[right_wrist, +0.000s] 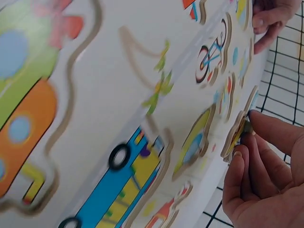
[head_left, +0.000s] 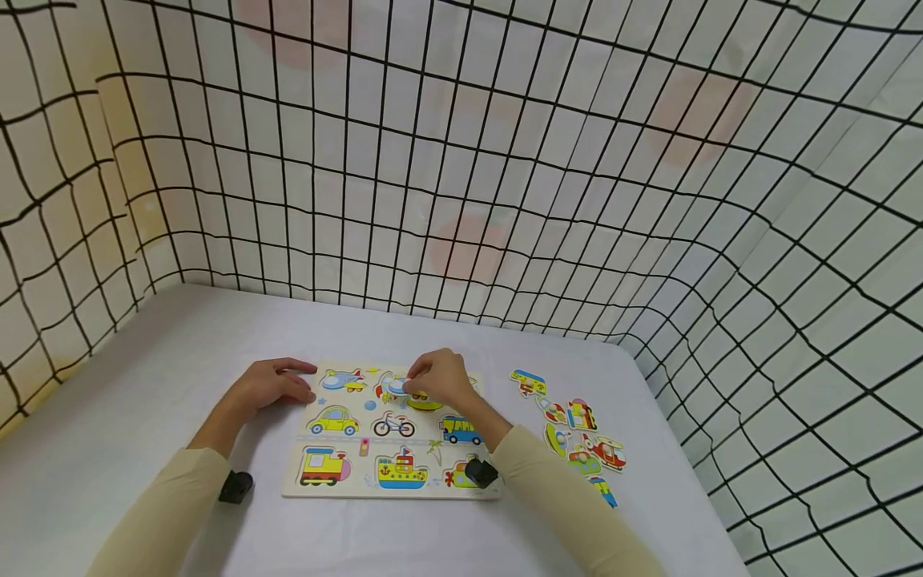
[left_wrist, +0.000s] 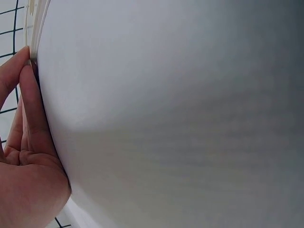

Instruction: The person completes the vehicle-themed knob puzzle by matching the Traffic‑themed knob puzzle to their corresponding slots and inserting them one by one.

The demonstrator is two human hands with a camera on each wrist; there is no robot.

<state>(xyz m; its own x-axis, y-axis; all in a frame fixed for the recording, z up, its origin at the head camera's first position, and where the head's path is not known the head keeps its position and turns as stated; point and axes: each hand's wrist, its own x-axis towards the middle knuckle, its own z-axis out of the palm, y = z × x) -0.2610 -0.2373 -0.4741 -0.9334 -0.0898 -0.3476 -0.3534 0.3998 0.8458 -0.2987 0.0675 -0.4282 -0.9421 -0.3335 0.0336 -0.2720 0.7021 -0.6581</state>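
Observation:
A wooden puzzle board (head_left: 292, 483) printed with vehicles lies flat on the table. My right hand (head_left: 443, 378) is over its upper middle, pinching a small puzzle piece (right_wrist: 234, 137) by its knob between thumb and fingers. The right wrist view shows this piece edge-on, so its picture is hard to make out. At the board's left edge rests my left hand (head_left: 268, 385), fingers extended and fingertips touching the rim. On the board are pictures of a car (head_left: 332, 421), a bicycle (head_left: 392, 425), a bus (head_left: 461, 430), a train (head_left: 323, 466) and a ship (head_left: 401, 473).
Several loose puzzle pieces lie right of the board, among them a yellow bus piece (head_left: 530, 377), a train piece (head_left: 581, 415) and a red helicopter piece (head_left: 607, 452). White cloth covers the table (head_left: 238, 320). Black wire mesh (head_left: 461, 192) stands along the back and sides.

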